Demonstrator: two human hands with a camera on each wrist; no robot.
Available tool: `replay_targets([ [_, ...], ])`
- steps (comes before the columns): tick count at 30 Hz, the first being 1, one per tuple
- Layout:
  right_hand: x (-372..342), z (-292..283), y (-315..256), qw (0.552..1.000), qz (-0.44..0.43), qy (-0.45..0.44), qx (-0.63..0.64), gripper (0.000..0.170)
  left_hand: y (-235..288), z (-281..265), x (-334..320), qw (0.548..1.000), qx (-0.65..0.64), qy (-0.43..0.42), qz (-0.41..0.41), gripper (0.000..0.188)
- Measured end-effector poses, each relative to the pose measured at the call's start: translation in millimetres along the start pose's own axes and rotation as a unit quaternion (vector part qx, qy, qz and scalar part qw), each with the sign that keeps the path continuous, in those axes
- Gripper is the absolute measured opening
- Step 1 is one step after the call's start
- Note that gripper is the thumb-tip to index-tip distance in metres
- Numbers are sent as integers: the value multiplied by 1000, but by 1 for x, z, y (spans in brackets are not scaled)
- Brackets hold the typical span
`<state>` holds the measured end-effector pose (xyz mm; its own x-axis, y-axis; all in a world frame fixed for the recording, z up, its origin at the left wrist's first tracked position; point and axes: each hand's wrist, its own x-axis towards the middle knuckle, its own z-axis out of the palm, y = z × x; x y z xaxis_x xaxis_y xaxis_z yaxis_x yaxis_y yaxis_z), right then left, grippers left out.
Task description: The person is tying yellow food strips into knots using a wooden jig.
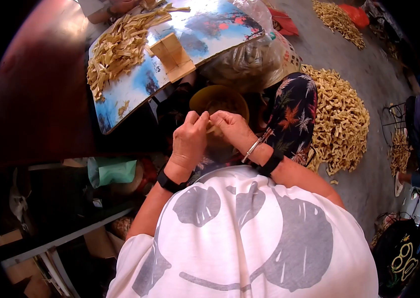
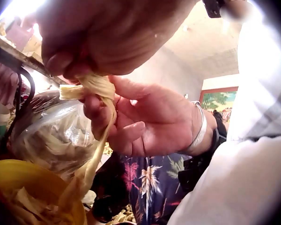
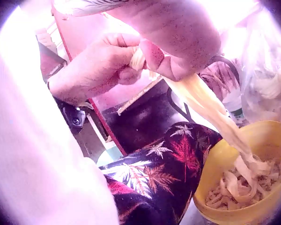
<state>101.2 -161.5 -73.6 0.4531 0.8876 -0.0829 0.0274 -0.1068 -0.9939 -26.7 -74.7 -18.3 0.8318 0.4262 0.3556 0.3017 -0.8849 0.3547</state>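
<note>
In the left wrist view, a pale yellow strip (image 2: 99,86) is wrapped over itself in a loop between both hands. The left hand (image 1: 188,141) pinches it with thumb and fingertips. Facing it, the right hand (image 1: 234,130), with a silver bangle at the wrist, holds the looped part in curled fingers. One long tail of the strip (image 3: 203,105) hangs down into a yellow bowl (image 3: 210,182). Inside that bowl lie more loose strips (image 3: 241,180). The hands are close together over the bowl in the head view, and partly hide the strip there.
A painted tabletop (image 1: 145,87) stands ahead, bearing a heap of strips (image 1: 120,49) and a small wooden block (image 1: 172,55). Clear plastic bags (image 1: 245,64) sit beside the bowl. At right, a large pile of short knotted pieces (image 1: 339,121) covers part of the floor.
</note>
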Motion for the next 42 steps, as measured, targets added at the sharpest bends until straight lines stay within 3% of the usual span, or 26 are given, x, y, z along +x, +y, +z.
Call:
replay_targets([
  [4, -4, -5, 0, 996, -68, -21, -45, 25, -2, 0, 0, 985, -164, -25, -42, 30],
  [7, -9, -12, -14, 972, 127, -120, 156, 25, -4, -2, 0, 979, -203, -22, -14, 33],
  [10, -10, -17, -18, 886, 199, -173, 382, 26, -7, 4, -1, 984, -179, 12, 0, 35],
  [11, -10, -19, -17, 868, 183, -207, 412, 26, -7, 7, -1, 986, -166, 26, 0, 35],
  [14, -9, -19, -23, 864, 184, -180, 433, 23, -5, 11, 1, 975, -197, 48, -87, 32],
  [15, -7, -19, -23, 895, 168, -147, 387, 23, -6, 11, 0, 967, -218, 85, -105, 19],
  [18, 1, -15, -17, 965, 92, -62, 239, 22, -8, 7, -8, 888, -390, 39, -239, 10],
  [20, 1, -7, -17, 991, 15, -33, 132, 21, -5, 9, -9, 875, -416, 38, -244, 10],
  [24, -10, -8, -41, 992, -76, 9, -101, 17, -19, 19, -9, 861, -434, 80, -252, 8],
  [26, -18, -12, -36, 950, -184, 34, -250, 15, -29, 13, -5, 887, -382, 79, -245, 5],
  [27, -21, -14, -35, 915, -237, 45, -322, 14, -32, 11, -5, 870, -411, 71, -263, 6],
  [29, -28, -14, -41, 902, -266, 53, -337, 13, -36, 9, -5, 831, -468, 53, -296, 9],
  [32, -30, -12, -43, 884, -279, 81, -366, 13, -29, 16, -6, 620, -707, 63, -334, 18],
  [35, -24, -7, -35, 869, -301, 113, -376, 12, 3, 10, -6, 504, -787, 16, -355, 24],
  [37, -21, -2, -31, 857, -317, 116, -388, 14, 2, 11, -5, 580, -742, 40, -334, 26],
  [39, -19, -5, -37, 904, -278, 95, -309, 18, -6, 16, -9, 639, -695, 66, -324, 28],
  [42, -6, -9, -44, 969, -172, 74, -163, 23, -11, 16, -14, 717, -640, 11, -276, 28],
])
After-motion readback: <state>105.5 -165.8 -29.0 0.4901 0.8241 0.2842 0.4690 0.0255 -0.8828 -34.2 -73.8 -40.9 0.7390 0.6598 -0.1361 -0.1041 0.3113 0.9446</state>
